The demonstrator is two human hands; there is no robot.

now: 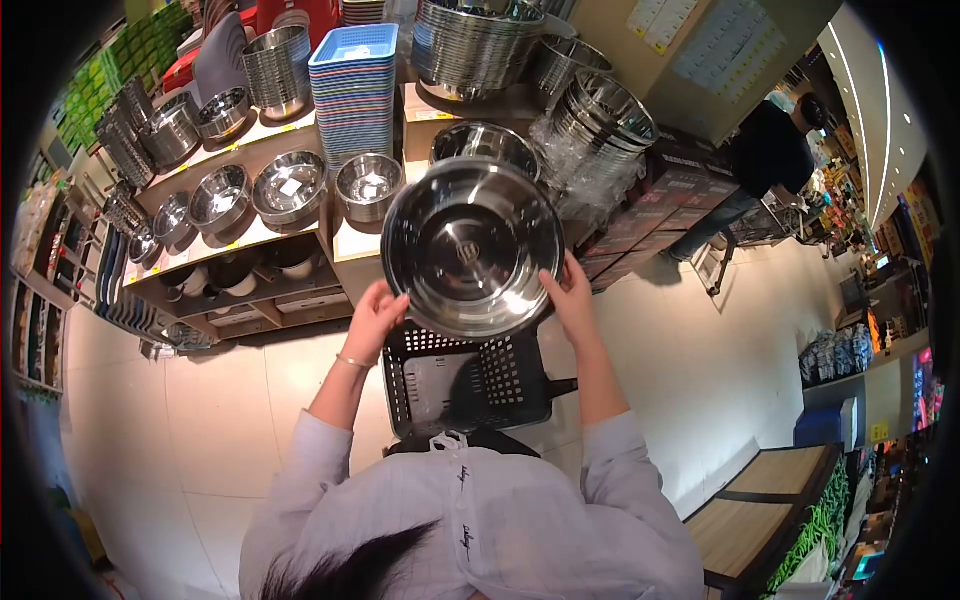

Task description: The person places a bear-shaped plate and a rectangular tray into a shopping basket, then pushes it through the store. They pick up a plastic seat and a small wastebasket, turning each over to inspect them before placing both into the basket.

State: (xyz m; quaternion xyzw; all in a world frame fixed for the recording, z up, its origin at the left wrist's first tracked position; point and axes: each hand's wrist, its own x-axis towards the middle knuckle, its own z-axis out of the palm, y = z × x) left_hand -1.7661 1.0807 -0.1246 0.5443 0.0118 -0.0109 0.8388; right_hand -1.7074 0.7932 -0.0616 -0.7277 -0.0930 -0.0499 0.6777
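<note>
A large shiny steel basin (465, 245) is held up in front of me, its inside turned toward my face, with a small round mark at its centre. My left hand (376, 318) grips the rim at the lower left, thumb over the edge. On the right side, my right hand (572, 296) pinches the rim in the same way. Fingers of both hands are partly hidden behind the basin. Below it stands a black shopping basket (440, 385) with a perforated wall, partly covered by the basin.
Display shelves (335, 240) carry steel bowls (290, 187), a stack of blue plastic baskets (355, 85) and tall basin stacks (470, 45). Brown cartons (660, 200) stand at right. Beyond them a person (770, 150) is near a cart (720, 262). Green vegetables (815, 525) lie lower right.
</note>
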